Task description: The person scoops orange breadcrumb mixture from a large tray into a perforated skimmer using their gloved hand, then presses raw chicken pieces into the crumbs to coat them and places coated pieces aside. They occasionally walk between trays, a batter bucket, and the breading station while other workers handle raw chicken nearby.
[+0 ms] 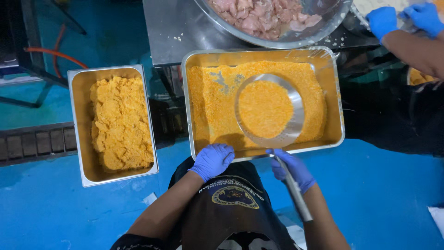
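— Blue floor (55, 203) is filling the whole background, with a steel table (166, 37) standing at the far edge. What are the hands doing above it?

— Both gloved hands are working at the big steel tray of orange breadcrumbs (330, 99). The right hand (292, 169) is gripping the handle of a perforated metal skimmer (269, 111), fingers wrapped shut around the shaft just under the tray's near rim.

— And which way is the skimmer lying from those fingers?

— Its long axis is running straight away from them: the handle end is trailing back past the wrist toward the body, while the round bowl is sitting ahead of the fingers, over the middle of the crumb bed, loaded with crumbs.

— What about the left hand?

— The left hand (212, 159) is resting on the tray's near rim, fingers curled over the edge and clamping it. It is sitting just beside the right hand, yet the right is the nearer one to the skimmer bowl.

— How are the arms posing?

— Both forearms are reaching forward from the apron (231, 203), elbows tucked, wrists roughly level.

— Anything else around?

— Left of the left fingers, well apart, a smaller steel pan of breaded pieces (121, 122) is sitting. Beyond the tray, a large metal bowl of raw meat (268, 16) is resting on the table. Another person's blue-gloved hands (402, 18) are working far to the right.
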